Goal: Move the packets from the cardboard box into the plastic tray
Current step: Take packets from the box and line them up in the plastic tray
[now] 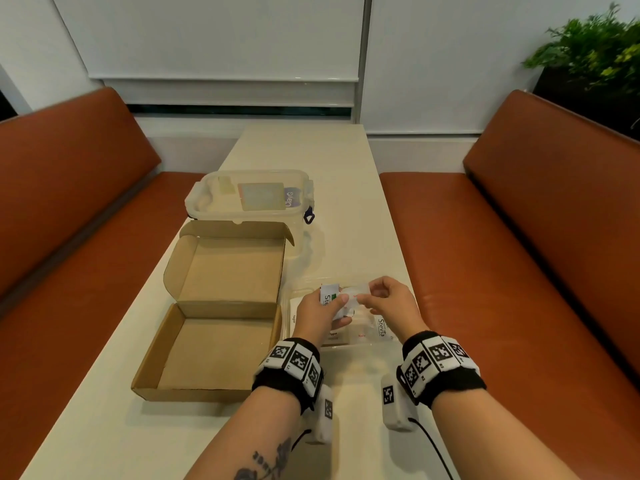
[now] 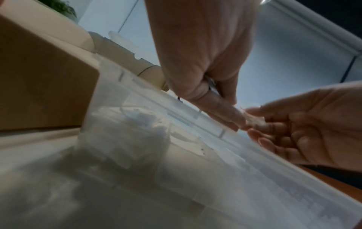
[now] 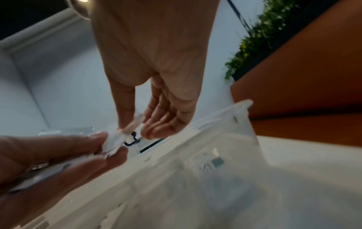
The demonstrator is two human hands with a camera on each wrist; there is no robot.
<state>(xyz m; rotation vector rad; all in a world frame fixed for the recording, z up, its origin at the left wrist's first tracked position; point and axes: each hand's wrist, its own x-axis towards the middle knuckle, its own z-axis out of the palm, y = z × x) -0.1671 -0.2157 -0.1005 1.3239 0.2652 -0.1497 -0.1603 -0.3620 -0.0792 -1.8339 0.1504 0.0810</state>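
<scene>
The brown cardboard box (image 1: 214,344) lies open at the left with nothing visible inside. Right of it sits the clear plastic tray (image 1: 367,345), holding Stevia (image 1: 382,327) and sugar packets (image 1: 294,318). Above the tray, my left hand (image 1: 341,308) grips a small stack of packets (image 1: 328,296). My right hand (image 1: 365,292) pinches one white packet (image 1: 356,293) off that stack with thumb and forefinger. The wrist views show both hands meeting over the tray wall (image 2: 215,170), with the pinched packet (image 2: 254,120) (image 3: 115,139) between them.
A lidded clear container (image 1: 249,199) stands behind the cardboard box on the long pale table (image 1: 304,147). Orange benches (image 1: 502,258) run along both sides. A plant (image 1: 595,43) is at the back right.
</scene>
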